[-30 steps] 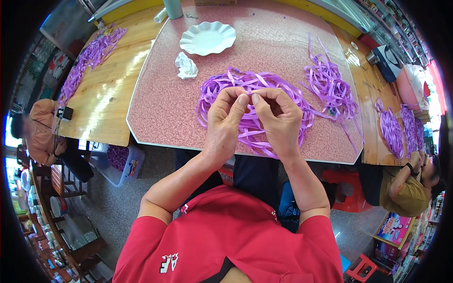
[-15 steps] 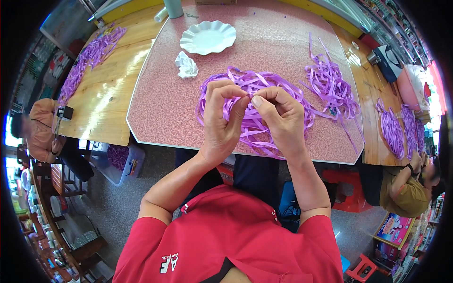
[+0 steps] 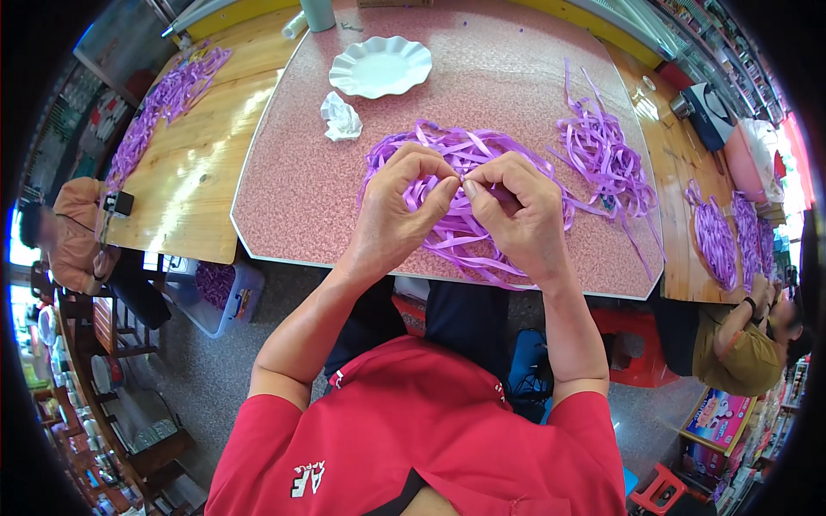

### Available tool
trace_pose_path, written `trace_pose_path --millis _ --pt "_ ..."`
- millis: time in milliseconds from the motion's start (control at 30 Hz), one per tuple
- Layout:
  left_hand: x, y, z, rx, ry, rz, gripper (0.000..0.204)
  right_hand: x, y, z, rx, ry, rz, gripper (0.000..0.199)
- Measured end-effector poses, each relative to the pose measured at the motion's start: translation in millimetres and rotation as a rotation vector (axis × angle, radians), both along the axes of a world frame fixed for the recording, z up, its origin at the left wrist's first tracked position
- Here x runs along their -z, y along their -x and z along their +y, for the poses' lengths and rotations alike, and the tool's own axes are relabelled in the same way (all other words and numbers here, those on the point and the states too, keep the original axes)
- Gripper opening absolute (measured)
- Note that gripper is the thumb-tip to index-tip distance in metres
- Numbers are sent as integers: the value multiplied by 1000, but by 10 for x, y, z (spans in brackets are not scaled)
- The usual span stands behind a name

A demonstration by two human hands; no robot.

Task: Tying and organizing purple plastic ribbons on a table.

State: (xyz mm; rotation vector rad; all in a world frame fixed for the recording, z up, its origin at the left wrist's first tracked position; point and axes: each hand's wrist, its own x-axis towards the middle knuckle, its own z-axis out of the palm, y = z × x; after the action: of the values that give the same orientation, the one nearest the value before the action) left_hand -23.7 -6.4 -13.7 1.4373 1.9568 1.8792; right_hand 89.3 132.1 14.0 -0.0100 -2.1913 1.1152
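Observation:
A loose heap of shiny purple ribbon (image 3: 469,146) lies in the middle of the pink speckled table (image 3: 301,193). Over it, my left hand (image 3: 400,211) and my right hand (image 3: 527,215) meet with thumb and forefinger pinched, tip against tip. Both pinches hold a small bit of the purple ribbon, most of it covered by the fingertips. Some strands run from the heap to a second tangle of purple ribbon (image 3: 601,150) on the right.
Beyond my left hand are a white scalloped plate (image 3: 380,67) and a crumpled tissue (image 3: 342,118). A grey-green cup (image 3: 317,14) stands at the far edge. More ribbon (image 3: 168,103) lies on the left wooden table. People sit at left (image 3: 79,232) and right (image 3: 736,348).
My hands have spread slightly, wrists and elbows shifting outward, while the fingertips stay together over the heap. The ribbon heaps look the same.

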Motion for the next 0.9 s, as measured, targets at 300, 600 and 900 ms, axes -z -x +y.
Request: trace_pose_path --millis 300,600,900 --pt "114 -15 15 69 -4 -345 12 -4 -10 -17 70 -185 71 15" --pt "149 -67 24 77 11 -337 15 -51 -58 -33 112 -116 -63 13" --pt "115 -79 -5 128 35 -417 19 -36 -115 55 36 25 -121 11"
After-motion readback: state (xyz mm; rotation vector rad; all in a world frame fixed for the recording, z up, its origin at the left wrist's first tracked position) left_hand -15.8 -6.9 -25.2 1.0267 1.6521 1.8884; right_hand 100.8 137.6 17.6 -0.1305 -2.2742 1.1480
